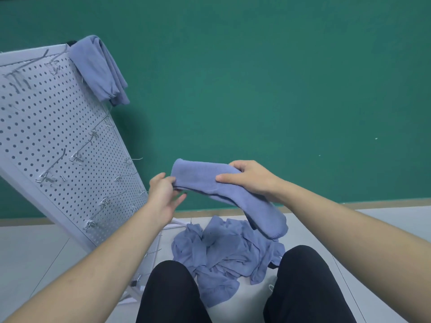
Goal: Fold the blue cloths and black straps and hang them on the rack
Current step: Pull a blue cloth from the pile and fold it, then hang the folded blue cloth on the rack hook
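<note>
I hold a folded blue cloth (210, 180) in the air at the middle of the head view. My right hand (247, 178) grips it from above near its centre. My left hand (163, 190) pinches its left end, lower fingers spread. The cloth's right end droops down toward the floor, with a dark edge showing beneath it. A heap of loose blue cloths (224, 255) lies on the floor between my knees. One folded blue cloth (100, 68) hangs over the top corner of the white pegboard rack (53, 141) at the left.
The rack leans across the left side, studded with metal hooks (77, 157). A green wall (279, 89) fills the background. My black-trousered knees (303, 283) sit at the bottom, on a pale tiled floor (30, 250).
</note>
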